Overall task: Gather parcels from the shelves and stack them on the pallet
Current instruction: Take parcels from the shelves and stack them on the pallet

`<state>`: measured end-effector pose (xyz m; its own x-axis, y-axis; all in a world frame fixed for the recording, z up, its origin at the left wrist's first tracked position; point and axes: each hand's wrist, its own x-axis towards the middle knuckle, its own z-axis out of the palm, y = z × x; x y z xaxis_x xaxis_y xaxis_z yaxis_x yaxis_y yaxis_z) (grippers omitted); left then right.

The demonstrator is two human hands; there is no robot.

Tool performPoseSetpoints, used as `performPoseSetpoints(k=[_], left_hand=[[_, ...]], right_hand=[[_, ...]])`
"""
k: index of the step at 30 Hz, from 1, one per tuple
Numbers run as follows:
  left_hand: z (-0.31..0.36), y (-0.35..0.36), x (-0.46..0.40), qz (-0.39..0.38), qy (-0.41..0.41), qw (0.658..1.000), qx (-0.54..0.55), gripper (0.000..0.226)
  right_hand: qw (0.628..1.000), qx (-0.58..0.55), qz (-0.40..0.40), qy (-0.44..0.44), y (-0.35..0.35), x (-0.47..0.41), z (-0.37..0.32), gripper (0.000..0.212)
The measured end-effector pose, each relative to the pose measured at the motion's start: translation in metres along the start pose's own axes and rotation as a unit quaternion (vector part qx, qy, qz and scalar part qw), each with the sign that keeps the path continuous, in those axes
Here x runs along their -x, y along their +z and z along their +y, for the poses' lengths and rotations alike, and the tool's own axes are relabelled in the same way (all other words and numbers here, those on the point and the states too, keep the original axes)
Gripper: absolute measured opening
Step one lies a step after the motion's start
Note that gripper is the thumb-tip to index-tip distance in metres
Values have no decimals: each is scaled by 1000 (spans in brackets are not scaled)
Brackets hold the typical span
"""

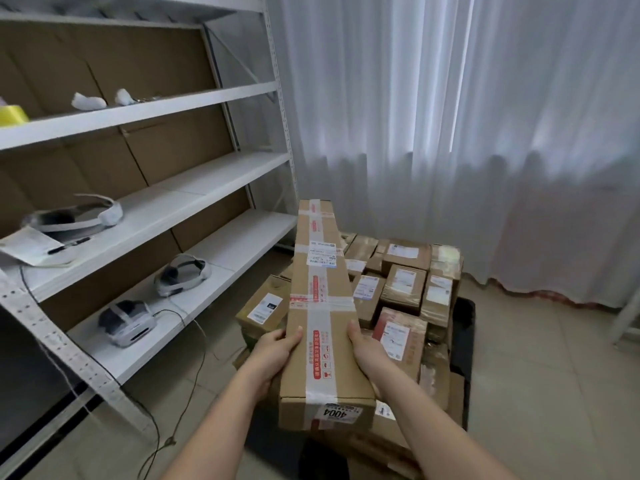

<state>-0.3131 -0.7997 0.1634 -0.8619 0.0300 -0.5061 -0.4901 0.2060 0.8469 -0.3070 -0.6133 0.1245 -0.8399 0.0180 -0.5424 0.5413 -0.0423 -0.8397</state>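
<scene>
A long narrow cardboard parcel with clear and red tape and a "4004" label on its near end is held lengthwise above the stack. My left hand grips its left side, thumb on top. My right hand grips its right side. Below it, several smaller brown parcels with white labels lie packed together on a black pallet. The white metal shelves stand to the left with no parcels visible on them.
On the shelves lie three white headsets, papers with a pen, a yellow object and small white items. Black cables trail from the lowest shelf onto the tiled floor. White curtains hang behind the pallet.
</scene>
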Motion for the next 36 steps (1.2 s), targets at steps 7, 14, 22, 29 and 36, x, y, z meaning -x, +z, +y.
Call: performPoseSetpoints(k=[7, 14, 22, 29, 36], left_hand=[[-1, -53, -56, -24, 0, 999, -47, 28], [15, -50, -131, -57, -3, 996, -63, 42], [37, -71, -236, -87, -36, 987, -131, 47], [32, -81, -313, -111, -50, 984, -131, 50], [13, -102, -380, -158, -51, 973, -158, 51]], right_hand=[[996, -57, 54, 45, 57, -48, 11, 53], [989, -80, 107, 55, 67, -130, 8, 52], [978, -109, 155, 84, 88, -238, -5, 58], [974, -93, 189, 80, 99, -297, -9, 71], [964, -95, 232, 89, 129, -339, -2, 78]])
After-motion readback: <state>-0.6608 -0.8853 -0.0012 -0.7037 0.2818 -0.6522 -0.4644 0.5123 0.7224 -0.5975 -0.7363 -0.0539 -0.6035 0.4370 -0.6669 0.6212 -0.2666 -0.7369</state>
